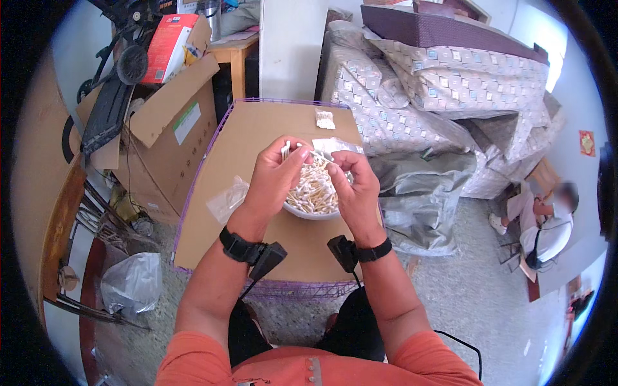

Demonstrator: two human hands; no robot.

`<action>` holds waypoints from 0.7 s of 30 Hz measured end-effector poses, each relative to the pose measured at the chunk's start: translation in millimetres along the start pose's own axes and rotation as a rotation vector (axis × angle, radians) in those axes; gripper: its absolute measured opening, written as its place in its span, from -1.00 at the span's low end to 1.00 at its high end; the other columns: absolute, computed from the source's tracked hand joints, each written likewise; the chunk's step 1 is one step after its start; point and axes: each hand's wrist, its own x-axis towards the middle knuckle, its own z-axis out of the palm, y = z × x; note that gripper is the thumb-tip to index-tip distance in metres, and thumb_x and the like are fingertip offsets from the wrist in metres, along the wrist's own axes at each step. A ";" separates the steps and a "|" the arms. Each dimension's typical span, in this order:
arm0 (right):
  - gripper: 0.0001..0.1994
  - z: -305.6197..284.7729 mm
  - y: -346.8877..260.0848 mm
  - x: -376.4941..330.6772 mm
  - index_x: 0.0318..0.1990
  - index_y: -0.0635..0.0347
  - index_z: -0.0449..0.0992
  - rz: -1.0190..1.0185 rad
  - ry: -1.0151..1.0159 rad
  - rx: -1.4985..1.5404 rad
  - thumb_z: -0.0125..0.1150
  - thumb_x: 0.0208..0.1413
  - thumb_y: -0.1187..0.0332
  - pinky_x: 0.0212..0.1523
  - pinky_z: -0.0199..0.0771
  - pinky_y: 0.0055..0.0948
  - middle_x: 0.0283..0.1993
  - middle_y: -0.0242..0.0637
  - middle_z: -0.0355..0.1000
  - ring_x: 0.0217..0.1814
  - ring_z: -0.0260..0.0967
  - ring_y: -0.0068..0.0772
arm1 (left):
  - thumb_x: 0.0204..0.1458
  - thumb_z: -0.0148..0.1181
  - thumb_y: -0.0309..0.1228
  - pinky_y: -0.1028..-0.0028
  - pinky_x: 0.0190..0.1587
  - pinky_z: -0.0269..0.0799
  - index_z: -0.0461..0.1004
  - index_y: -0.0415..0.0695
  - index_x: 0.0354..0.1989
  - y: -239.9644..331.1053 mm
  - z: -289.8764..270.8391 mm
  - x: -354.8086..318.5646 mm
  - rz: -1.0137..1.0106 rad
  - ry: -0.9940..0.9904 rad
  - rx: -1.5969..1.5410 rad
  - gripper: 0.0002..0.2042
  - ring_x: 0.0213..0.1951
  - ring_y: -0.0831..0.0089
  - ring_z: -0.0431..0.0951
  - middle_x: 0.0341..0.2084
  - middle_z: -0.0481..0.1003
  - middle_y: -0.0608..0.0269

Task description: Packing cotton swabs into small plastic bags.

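Observation:
A white bowl [310, 215] heaped with cotton swabs [314, 188] stands on the cardboard-topped table [257, 128]. Above its left side, my left hand [275, 172] is closed around several cotton swabs, their white tips poking up by the thumb. My right hand [356, 188] pinches a cotton swab between thumb and fingers over the bowl's right side; that swab spans toward the left fingertips. Behind the bowl lies a clear plastic packet [340, 144], partly hidden by my right hand. A small bundle of swabs [324, 119] rests near the table's far edge.
A crumpled clear bag [228, 198] lies left of my left hand. Cardboard boxes [174, 138] crowd the left side. Wrapped cushions [444, 83] and a grey plastic sheet [418, 199] are piled at right. Farther right, another person [547, 225] sits.

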 end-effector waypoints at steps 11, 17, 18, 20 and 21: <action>-0.87 -21.1 -46.0 -91.3 -0.24 0.26 0.46 0.239 -0.243 0.131 0.19 0.22 0.38 -0.24 0.38 -0.55 -0.39 -0.39 0.44 -0.32 0.34 -0.59 | 0.17 0.16 -0.42 0.71 -0.66 0.00 0.49 -0.16 -0.19 16.9 4.4 -118.1 -0.002 0.056 0.166 -0.88 -0.65 0.82 0.16 -0.48 0.49 0.40; -0.88 -23.3 -65.0 -124.8 -0.29 0.25 0.48 0.120 -0.198 0.083 0.18 0.22 0.38 -0.30 0.38 -0.53 -0.43 -0.37 0.43 -0.36 0.35 -0.55 | 0.16 0.18 -0.44 0.73 -0.59 0.06 0.50 -0.17 -0.19 30.7 7.9 -156.2 -0.072 0.053 0.124 -0.89 -0.57 0.84 0.20 -0.47 0.48 0.46; -0.88 -24.0 -68.9 -128.7 -0.29 0.25 0.48 0.125 -0.200 0.084 0.18 0.22 0.38 -0.30 0.38 -0.53 -0.43 -0.37 0.43 -0.36 0.35 -0.55 | 0.17 0.18 -0.44 0.76 -0.52 0.11 0.51 -0.17 -0.20 32.1 7.8 -160.8 -0.096 0.029 0.096 -0.90 -0.50 0.87 0.25 -0.44 0.48 0.51; -0.85 -26.4 -76.8 -135.9 -0.32 0.26 0.49 0.233 -0.246 0.097 0.16 0.23 0.37 -0.31 0.38 -0.52 -0.42 -0.34 0.44 -0.37 0.36 -0.54 | 0.17 0.18 -0.45 0.76 -0.51 0.12 0.51 -0.17 -0.21 31.6 9.3 -167.9 -0.096 0.025 0.096 -0.91 -0.48 0.87 0.26 -0.44 0.46 0.52; -0.85 -26.5 -78.4 -140.3 -0.32 0.26 0.49 0.237 -0.247 0.096 0.16 0.23 0.37 -0.31 0.38 -0.52 -0.42 -0.34 0.44 -0.37 0.36 -0.54 | 0.17 0.19 -0.47 0.77 -0.50 0.14 0.51 -0.17 -0.21 30.7 9.8 -170.9 -0.092 0.021 0.097 -0.92 -0.47 0.87 0.27 -0.44 0.45 0.53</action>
